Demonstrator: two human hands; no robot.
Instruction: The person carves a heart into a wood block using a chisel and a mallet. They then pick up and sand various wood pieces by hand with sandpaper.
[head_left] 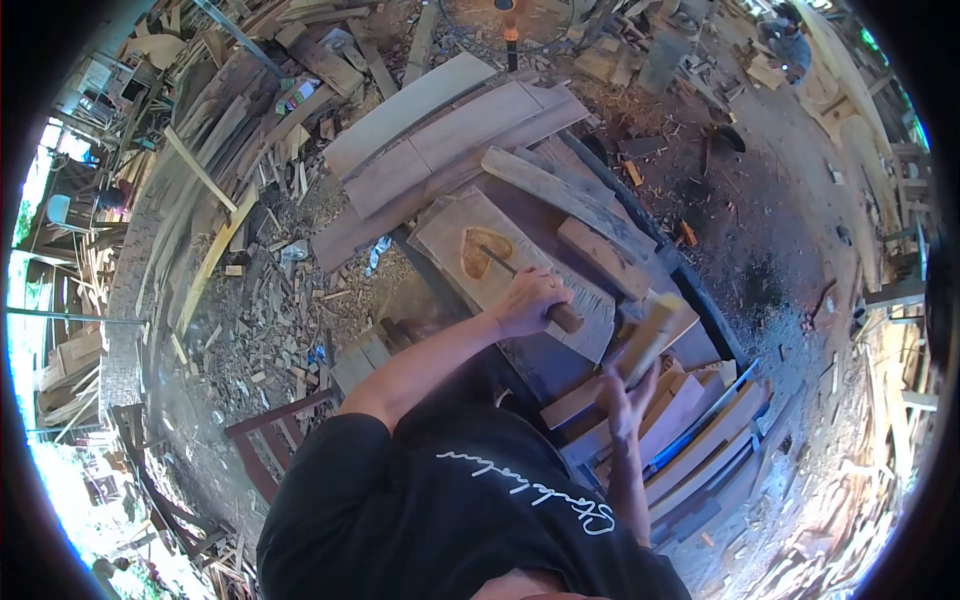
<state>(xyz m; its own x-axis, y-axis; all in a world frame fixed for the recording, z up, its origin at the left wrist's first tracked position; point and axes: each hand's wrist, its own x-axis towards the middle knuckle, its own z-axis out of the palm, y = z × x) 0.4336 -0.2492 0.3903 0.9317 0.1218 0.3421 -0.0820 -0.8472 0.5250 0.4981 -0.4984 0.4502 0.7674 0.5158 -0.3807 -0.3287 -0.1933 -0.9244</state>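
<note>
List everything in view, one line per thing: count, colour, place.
flat wooden board with carved heart-shaped hollow: one, grey-brown, ahead of the person
long metal chisel with wooden handle: one, grey and brown, tip in the hollow
blurred wooden mallet: one, tan, right of the board
long weathered plank: one, grey-brown, beyond the board
thick wooden block: one, brown, between board and plank
wide flat planks: several, pale brown, upper centre
scattered wood scraps: uncountable, mixed browns, across the ground
other person: one, clothing colour unclear, upper right
black shirt with white script: one, worn
left hand: one, bare, on the chisel handle
right hand: one, bare, on the mallet
</note>
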